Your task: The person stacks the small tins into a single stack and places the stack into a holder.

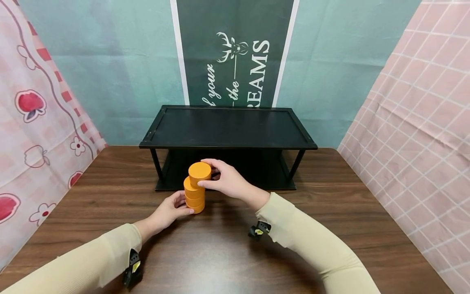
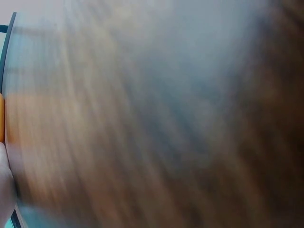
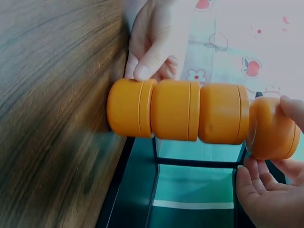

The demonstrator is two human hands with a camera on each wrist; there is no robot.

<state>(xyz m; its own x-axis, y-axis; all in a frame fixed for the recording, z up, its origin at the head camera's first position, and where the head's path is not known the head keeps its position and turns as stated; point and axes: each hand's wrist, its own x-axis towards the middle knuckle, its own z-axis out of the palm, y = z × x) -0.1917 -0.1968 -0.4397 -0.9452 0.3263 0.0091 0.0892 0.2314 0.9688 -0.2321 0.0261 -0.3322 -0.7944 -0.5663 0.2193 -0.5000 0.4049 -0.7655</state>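
A stack of small orange lidded jars stands on the table in front of the black rack. My right hand point(image 1: 230, 180) pinches the top jar point(image 1: 200, 171) between thumb and fingers. That jar sits a little off line and slightly tilted over the three others; whether it touches the jar below, I cannot tell. Low on the stack, my left hand point(image 1: 166, 213) holds the bottom jar point(image 3: 128, 107), thumb on its side. Both hands and the whole stack show sideways in the right wrist view. The left wrist view is mostly blurred, with an orange sliver at its left edge.
A black two-tier rack point(image 1: 227, 126) stands at the back of the brown wooden table point(image 1: 330, 220), just behind the stack. Patterned pink cloth hangs on the left, a pink checked cloth point(image 1: 426, 134) on the right, and a green printed cloth point(image 1: 121, 73) at the back.
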